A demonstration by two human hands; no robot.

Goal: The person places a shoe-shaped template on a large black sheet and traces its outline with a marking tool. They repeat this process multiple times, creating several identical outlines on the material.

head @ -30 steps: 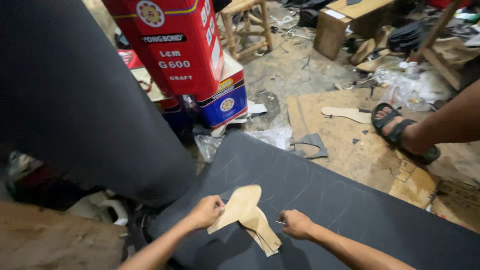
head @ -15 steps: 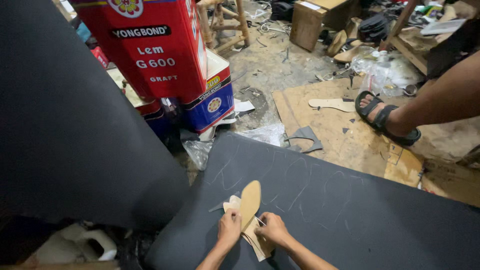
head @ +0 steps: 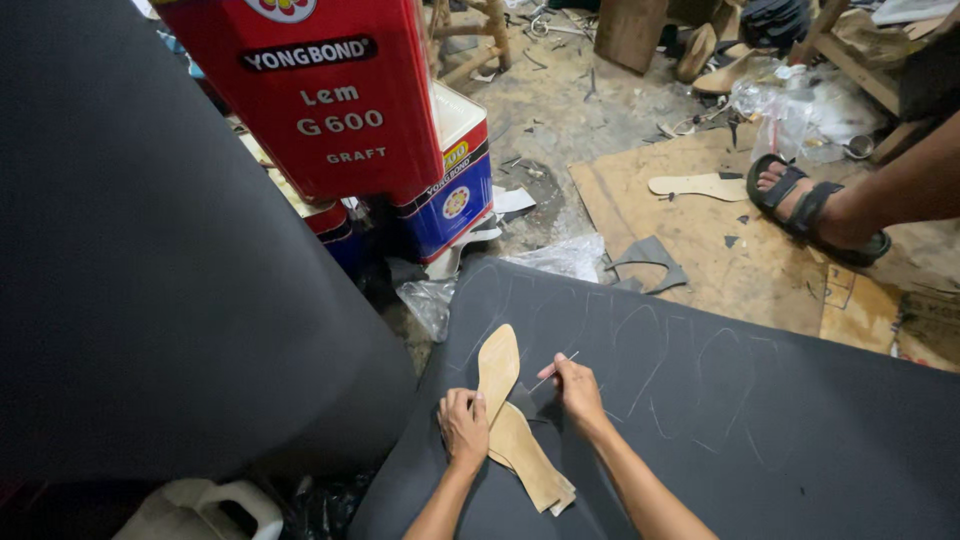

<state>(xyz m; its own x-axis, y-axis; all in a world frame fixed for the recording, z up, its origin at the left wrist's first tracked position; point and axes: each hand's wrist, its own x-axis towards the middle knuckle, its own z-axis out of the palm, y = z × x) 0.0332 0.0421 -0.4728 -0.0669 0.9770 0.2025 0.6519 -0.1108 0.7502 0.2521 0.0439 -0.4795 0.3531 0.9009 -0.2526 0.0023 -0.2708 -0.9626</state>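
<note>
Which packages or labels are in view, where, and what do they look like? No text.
Red can: top left, tall square tin, red with white lettering.
Blue can: just right of the red one, lower, blue and red with white top and round emblem.
Clear plastic bag: top right, crumpled.

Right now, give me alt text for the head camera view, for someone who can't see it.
A person's left hand presses tan sole-shaped templates onto a black sheet while the right hand holds a thin marking tool at their edge. Faint traced outlines cross the sheet; red cans and another person's sandalled foot lie beyond.
</note>
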